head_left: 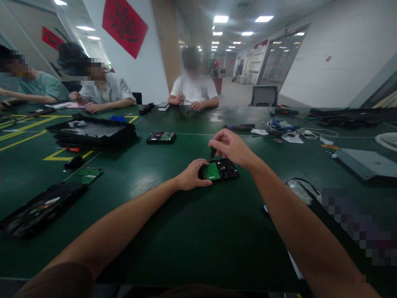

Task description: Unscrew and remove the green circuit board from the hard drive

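Observation:
A black hard drive [223, 169] with a green circuit board on top lies on the dark green table [192, 231] in front of me. My left hand [194, 174] grips its left end, fingers wrapped round the edge. Just above the drive, my right hand [231, 145] is closed round a small dark screwdriver [212, 151], whose tip points down at the drive's far left corner.
A second hard drive [161, 137] lies further back. A loose green board [89, 175] and an opened black device [40, 209] lie at left, a black tray [93, 131] behind them. Cables and tools [285, 126] sit at right. Three people sit across the table.

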Demonstrator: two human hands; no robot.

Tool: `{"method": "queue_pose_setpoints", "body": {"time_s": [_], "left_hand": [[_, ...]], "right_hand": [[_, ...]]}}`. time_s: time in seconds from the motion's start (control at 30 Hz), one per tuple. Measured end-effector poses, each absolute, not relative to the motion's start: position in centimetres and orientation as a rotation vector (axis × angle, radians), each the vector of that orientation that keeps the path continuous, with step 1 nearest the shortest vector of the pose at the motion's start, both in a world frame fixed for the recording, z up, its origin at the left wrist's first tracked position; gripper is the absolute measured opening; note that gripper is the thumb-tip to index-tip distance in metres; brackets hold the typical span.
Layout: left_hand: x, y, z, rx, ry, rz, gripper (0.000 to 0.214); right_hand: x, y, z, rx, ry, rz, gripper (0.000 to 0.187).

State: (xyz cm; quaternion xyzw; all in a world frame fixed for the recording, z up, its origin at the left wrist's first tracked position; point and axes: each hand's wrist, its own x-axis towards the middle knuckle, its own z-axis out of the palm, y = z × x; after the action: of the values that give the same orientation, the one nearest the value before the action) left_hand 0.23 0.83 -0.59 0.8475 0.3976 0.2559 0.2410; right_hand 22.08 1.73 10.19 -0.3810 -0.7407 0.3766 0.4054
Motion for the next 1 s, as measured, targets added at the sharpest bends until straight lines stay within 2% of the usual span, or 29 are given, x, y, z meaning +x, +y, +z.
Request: {"method": "queue_pose_setpoints", "body": {"time_s": [0.73, 0.83, 1.0], "left_hand": [[0.5, 0.55, -0.22, 2.308, 1.118, 0.682, 0.081], [0.49, 0.62, -0.33, 2.316, 1.099, 0.704, 0.079], [0.44, 0.68, -0.39, 2.318, 1.097, 0.696, 0.079]], "right_hand": [[21.52, 1.72, 9.56, -0.952, -1.989, 0.279, 0.023], [21.56, 1.95, 9.37, -0.937, -1.98, 0.24, 0.017], [21.62, 1.83, 9.43, -0.931, -1.959, 0.272, 0.017]]}}
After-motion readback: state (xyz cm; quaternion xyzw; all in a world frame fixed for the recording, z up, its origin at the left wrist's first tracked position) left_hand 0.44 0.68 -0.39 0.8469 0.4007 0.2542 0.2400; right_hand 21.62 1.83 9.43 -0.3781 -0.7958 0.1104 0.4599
